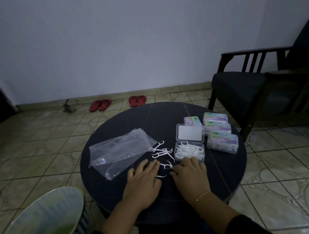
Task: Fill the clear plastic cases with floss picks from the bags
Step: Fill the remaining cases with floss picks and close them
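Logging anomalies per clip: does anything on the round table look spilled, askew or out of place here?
Yes: several loose floss picks lie scattered on the dark table between the clear bags and the open case, outside either. One pick lies between both hands. The closed cases sit in a tidy row.

Round dark table (221,176): empty bags (119,154), loose floss picks (161,152), open filled case (189,151), four closed cases (221,135), hands.
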`<action>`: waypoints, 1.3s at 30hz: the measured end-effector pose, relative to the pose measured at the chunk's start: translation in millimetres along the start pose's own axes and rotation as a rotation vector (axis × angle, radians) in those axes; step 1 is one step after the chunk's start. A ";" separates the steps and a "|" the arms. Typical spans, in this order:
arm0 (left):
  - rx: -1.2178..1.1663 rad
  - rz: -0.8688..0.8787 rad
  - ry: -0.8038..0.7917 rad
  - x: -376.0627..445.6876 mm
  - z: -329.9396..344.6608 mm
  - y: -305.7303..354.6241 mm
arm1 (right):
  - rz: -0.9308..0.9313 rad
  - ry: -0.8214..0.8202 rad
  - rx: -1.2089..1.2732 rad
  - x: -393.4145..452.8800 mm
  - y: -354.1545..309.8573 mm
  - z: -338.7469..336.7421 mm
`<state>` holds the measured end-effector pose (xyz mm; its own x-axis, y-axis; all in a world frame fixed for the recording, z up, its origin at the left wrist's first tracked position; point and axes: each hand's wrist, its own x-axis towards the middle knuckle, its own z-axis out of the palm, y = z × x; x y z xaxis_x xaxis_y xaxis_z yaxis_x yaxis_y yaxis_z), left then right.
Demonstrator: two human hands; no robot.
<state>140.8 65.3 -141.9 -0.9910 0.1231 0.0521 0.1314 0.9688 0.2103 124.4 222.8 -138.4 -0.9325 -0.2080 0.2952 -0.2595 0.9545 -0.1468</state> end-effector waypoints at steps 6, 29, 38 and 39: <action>-0.003 -0.005 0.130 -3.1 4.9 -4.8 | 0.135 -0.229 0.103 7.7 11.2 -12.5; -0.057 -0.081 -0.284 28.3 -54.6 -10.0 | 0.242 -0.218 0.178 47.0 56.1 -45.4; 0.030 -0.006 -0.447 39.5 -64.0 -1.7 | 0.257 -0.010 0.241 51.6 73.2 -37.1; 0.036 0.008 -0.433 41.7 -63.1 -0.3 | 0.277 0.048 0.284 46.7 73.7 -33.8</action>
<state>101.0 56.5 -78.1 -0.9099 0.2026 -0.3620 0.1461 0.9732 0.1775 70.2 290.7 -103.6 -0.9659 0.0656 0.2503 -0.0651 0.8745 -0.4806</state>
